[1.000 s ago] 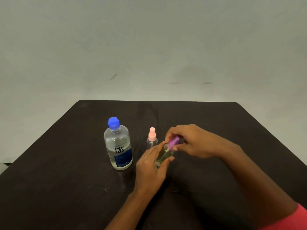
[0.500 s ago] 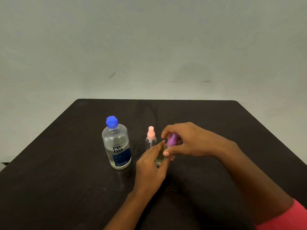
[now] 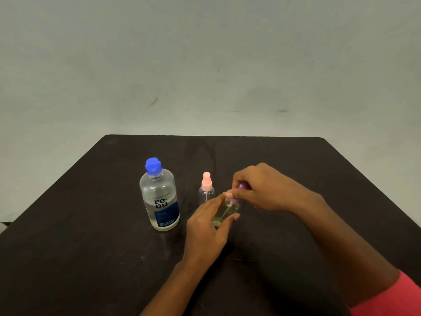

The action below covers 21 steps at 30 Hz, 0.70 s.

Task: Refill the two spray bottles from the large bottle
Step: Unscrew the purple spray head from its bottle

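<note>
Three things stand in a row across the middle of the dark brown desk (image 3: 91, 247). The large clear plastic bottle with a blue cap (image 3: 160, 197) is upright at the left. A passable gap separates it from the small clear spray bottle with a pink top (image 3: 206, 190). That bottle stands close behind the left hand (image 3: 205, 231). Both hands grip the small clear spray bottle with a purple top (image 3: 225, 210), the right hand (image 3: 262, 188) on its top. The forearms block the near middle and the near right. Bare desk lies left of the large bottle, behind the row, and at the far right.
</note>
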### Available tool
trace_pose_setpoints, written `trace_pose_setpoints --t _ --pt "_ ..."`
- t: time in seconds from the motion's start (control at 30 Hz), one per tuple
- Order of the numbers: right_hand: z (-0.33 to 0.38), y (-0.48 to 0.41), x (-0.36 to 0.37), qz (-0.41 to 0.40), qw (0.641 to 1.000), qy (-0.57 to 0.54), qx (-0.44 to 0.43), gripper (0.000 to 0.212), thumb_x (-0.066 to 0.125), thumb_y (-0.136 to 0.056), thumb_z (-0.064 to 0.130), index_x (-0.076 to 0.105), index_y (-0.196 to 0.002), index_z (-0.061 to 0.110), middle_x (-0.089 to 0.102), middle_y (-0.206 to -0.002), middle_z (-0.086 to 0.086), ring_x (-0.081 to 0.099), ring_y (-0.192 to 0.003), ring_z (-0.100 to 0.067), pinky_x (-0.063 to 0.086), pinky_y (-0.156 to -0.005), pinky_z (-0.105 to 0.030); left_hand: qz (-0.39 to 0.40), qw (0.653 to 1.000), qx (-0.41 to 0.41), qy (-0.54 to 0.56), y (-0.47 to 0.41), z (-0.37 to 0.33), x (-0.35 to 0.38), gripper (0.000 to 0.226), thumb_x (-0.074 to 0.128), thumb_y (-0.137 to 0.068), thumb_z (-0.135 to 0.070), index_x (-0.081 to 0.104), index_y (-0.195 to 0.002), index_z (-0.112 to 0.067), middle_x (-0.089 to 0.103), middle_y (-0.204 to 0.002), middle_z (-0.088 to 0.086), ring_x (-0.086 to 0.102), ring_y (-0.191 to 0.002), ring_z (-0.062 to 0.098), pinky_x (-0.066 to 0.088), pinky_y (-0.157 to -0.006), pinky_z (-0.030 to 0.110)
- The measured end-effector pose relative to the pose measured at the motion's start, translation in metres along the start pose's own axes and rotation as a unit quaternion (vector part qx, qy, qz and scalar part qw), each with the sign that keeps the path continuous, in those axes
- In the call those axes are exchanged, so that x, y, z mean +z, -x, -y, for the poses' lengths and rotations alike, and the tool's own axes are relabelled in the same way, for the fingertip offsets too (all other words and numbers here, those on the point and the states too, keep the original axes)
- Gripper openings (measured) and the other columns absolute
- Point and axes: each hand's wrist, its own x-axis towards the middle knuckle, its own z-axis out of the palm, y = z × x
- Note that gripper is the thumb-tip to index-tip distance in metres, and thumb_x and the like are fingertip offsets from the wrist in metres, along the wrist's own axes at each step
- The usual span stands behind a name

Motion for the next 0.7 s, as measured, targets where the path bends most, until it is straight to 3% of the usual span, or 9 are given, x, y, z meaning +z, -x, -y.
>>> trace_pose_setpoints --t 0.07,0.13,0.23,0.33,0.47,0.53,0.6,0.7 --pt "0.001 0.003 -0.004 0.024 0.999 0.004 -0.034 0.008 0.065 -0.090 0.025 0.063 -0.097 0.022 0.059 -0.092 0.009 0.055 -0.082 -0.006 0.043 -0.069 -0.017 0.004 1.000 -0.003 -0.002 0.000 0.001 0.001 0.050 0.065 -0.077 -0.043 0.053 -0.124 -0.031 0.057 -0.109 -0.028 0.058 -0.104 -0.006 0.050 -0.088 0.021" --pt "0.000 0.006 -0.007 0.035 0.998 -0.010 -0.055 0.021 0.069 -0.086 0.017 0.061 -0.103 0.026 0.057 -0.102 0.010 0.054 -0.092 -0.006 0.047 -0.076 -0.018 0.004 1.000 -0.009 0.006 0.000 0.000 0.001 0.049 0.065 -0.078 -0.043 0.053 -0.124 -0.031 0.060 -0.109 -0.025 0.059 -0.103 -0.004 0.051 -0.088 0.024" --pt "0.000 0.006 -0.005 0.026 0.998 -0.037 -0.035 0.039 0.072 -0.082 0.035 0.053 -0.115 0.028 0.056 -0.105 0.010 0.055 -0.094 -0.008 0.050 -0.079 -0.021 0.004 1.000 -0.015 0.015 0.000 0.001 0.001 0.049 0.067 -0.078 -0.040 0.059 -0.124 -0.024 0.064 -0.112 -0.017 0.060 -0.105 -0.002 0.052 -0.088 0.027" --pt "0.001 0.005 0.000 0.010 1.000 -0.011 0.004 0.029 0.060 -0.088 0.046 0.060 -0.103 0.021 0.059 -0.087 0.008 0.056 -0.076 -0.007 0.044 -0.065 -0.021 0.014 1.000 -0.022 0.007 0.001 0.000 0.001 0.046 0.064 -0.077 -0.047 0.059 -0.119 -0.028 0.066 -0.109 -0.013 0.061 -0.101 0.000 0.054 -0.085 0.028" --pt "0.001 0.010 -0.004 0.021 0.999 0.001 -0.039 0.011 0.064 -0.090 0.028 0.064 -0.099 0.023 0.059 -0.092 0.009 0.056 -0.082 -0.006 0.045 -0.071 -0.019 0.019 1.000 -0.020 -0.001 0.002 -0.003 0.001 0.052 0.063 -0.076 -0.048 0.057 -0.124 -0.028 0.062 -0.109 -0.021 0.059 -0.104 -0.004 0.051 -0.088 0.021" --pt "-0.005 0.015 -0.013 0.023 0.998 -0.021 -0.050 0.015 0.068 -0.087 0.021 0.063 -0.098 0.029 0.060 -0.097 0.013 0.057 -0.089 -0.004 0.048 -0.078 -0.020 0.014 1.000 -0.014 -0.012 0.002 -0.004 0.000 0.051 0.063 -0.076 -0.050 0.054 -0.123 -0.033 0.056 -0.106 -0.027 0.056 -0.103 -0.006 0.047 -0.088 0.013" --pt "-0.015 0.021 -0.026 -0.006 0.998 -0.051 -0.046 0.020 0.071 -0.083 0.017 0.065 -0.096 0.030 0.063 -0.098 0.014 0.059 -0.093 -0.004 0.050 -0.082 -0.020 0.005 1.000 -0.015 -0.020 0.002 -0.005 0.000 0.051 0.062 -0.075 -0.052 0.055 -0.122 -0.034 0.055 -0.104 -0.022 0.055 -0.101 -0.005 0.044 -0.085 0.010" --pt "-0.035 0.035 -0.043 -0.070 0.981 -0.175 -0.036 0.019 0.073 -0.081 0.009 0.070 -0.094 0.022 0.070 -0.093 0.004 0.066 -0.087 -0.013 0.056 -0.078 -0.027 -0.014 0.999 -0.037 -0.011 0.001 -0.008 0.000 0.052 0.062 -0.072 -0.054 0.060 -0.120 -0.033 0.056 -0.099 -0.016 0.054 -0.092 -0.004 0.042 -0.076 0.006"
